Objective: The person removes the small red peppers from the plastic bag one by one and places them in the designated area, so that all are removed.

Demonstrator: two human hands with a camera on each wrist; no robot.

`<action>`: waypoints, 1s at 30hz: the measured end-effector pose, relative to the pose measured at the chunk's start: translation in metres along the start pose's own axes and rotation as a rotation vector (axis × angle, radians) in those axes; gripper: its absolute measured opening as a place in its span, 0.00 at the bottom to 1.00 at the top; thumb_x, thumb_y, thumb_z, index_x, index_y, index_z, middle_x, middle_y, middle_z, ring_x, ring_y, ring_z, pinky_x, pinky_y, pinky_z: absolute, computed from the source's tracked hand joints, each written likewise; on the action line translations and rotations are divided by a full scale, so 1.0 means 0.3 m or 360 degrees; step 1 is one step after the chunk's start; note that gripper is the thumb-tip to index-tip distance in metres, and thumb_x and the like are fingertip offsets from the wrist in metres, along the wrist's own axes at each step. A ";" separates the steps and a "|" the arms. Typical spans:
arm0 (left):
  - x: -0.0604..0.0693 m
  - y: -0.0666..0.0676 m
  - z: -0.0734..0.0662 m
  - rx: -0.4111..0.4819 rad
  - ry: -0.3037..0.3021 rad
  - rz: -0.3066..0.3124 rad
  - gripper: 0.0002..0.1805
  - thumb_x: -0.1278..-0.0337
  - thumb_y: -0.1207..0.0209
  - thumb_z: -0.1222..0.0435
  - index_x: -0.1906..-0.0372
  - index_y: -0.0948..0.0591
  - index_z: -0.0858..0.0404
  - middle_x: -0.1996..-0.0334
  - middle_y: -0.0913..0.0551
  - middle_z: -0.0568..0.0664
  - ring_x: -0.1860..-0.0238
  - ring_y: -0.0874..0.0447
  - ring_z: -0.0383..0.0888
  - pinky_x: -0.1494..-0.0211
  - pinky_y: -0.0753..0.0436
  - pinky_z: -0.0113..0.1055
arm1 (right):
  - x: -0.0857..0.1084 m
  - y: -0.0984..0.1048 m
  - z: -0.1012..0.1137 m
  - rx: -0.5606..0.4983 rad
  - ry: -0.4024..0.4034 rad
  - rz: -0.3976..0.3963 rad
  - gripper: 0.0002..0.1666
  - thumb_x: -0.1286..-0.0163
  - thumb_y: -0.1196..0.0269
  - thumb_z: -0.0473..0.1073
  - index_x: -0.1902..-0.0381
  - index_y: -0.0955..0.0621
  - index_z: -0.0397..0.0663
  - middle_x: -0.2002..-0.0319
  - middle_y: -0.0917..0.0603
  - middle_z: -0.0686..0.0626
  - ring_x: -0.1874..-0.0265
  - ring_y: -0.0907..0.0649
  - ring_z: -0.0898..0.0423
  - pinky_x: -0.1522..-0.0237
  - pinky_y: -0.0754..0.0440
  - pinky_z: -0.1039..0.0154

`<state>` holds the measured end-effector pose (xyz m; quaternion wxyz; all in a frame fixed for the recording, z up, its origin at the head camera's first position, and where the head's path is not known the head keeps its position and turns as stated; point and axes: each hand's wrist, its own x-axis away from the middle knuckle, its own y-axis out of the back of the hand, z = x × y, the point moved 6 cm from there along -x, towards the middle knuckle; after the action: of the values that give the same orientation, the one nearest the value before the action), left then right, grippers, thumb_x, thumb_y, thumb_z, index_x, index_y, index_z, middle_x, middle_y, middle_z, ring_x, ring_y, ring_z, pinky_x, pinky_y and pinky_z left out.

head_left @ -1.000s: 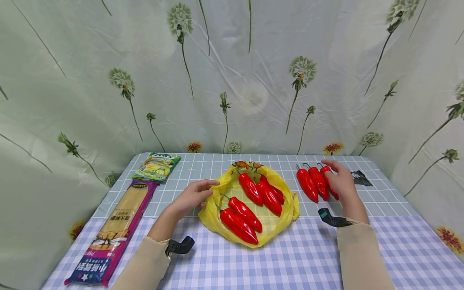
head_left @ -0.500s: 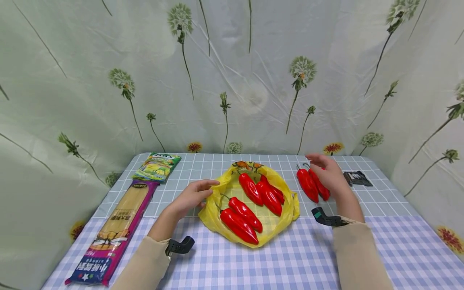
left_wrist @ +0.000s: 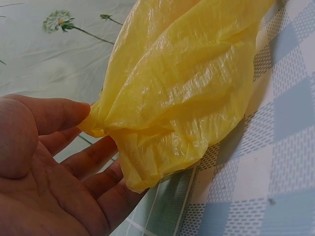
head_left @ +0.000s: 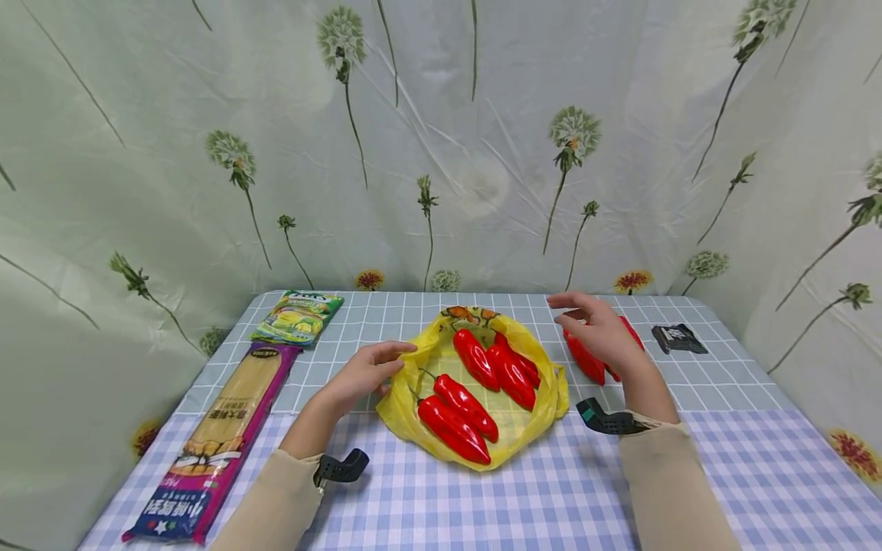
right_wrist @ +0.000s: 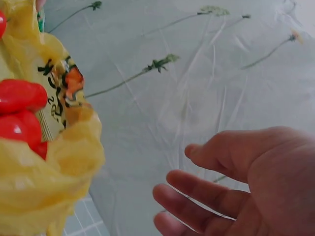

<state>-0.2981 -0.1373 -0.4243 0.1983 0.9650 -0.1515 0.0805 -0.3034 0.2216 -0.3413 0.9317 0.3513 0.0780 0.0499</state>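
Observation:
My left hand (head_left: 367, 376) pinches the left rim of a yellow plastic bag (left_wrist: 182, 93) between thumb and forefinger. The bag lies opened wide at mid-table, with several glossy red peppers (head_left: 455, 428) inside. Over a small group of red peppers (head_left: 584, 358) right of the bag hovers my right hand (head_left: 598, 330). It partly hides them in the head view. In the right wrist view, the right hand's fingers (right_wrist: 202, 194) are loosely spread and nothing is between them and the thumb.
On the left lies a long purple pasta packet (head_left: 220, 428), with a green and yellow packet (head_left: 298, 318) behind it. A small black packet (head_left: 679, 338) is at the right rear. A floral curtain (head_left: 482, 153) hangs behind the table.
My right hand has moved left from the rightmost loose pepper across the group, uncovering the black packet. The left hand and the bag have stayed in place.

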 end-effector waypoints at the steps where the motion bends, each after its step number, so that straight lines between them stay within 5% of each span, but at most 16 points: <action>1: -0.001 0.001 -0.001 0.0002 0.0001 0.0002 0.18 0.28 0.47 0.64 0.38 0.21 0.51 0.35 0.22 0.52 0.53 0.24 0.47 0.63 0.21 0.33 | -0.001 -0.007 0.008 0.0002 0.0020 0.0018 0.23 0.25 0.42 0.45 0.34 0.26 0.49 0.35 0.23 0.40 0.42 0.21 0.41 0.43 0.18 0.46; 12: 0.000 0.000 0.004 0.0008 -0.0012 0.0010 0.18 0.28 0.47 0.64 0.38 0.21 0.51 0.35 0.22 0.52 0.53 0.24 0.47 0.63 0.21 0.33 | 0.001 -0.108 0.081 -0.0173 0.0181 0.0272 0.24 0.29 0.38 0.40 0.36 0.24 0.46 0.37 0.21 0.40 0.42 0.19 0.42 0.45 0.17 0.47; 30: -0.002 0.001 -0.004 -0.0004 -0.0023 0.0020 0.18 0.28 0.47 0.64 0.38 0.21 0.51 0.35 0.22 0.51 0.52 0.24 0.47 0.61 0.21 0.33 | 0.018 -0.263 0.144 -0.0116 0.0272 0.0616 0.24 0.30 0.38 0.39 0.36 0.23 0.50 0.37 0.22 0.40 0.43 0.19 0.43 0.51 0.14 0.51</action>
<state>-0.2988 -0.1369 -0.4232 0.1979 0.9644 -0.1590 0.0747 -0.2873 0.1354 -0.3621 0.9068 0.3202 0.0860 0.2603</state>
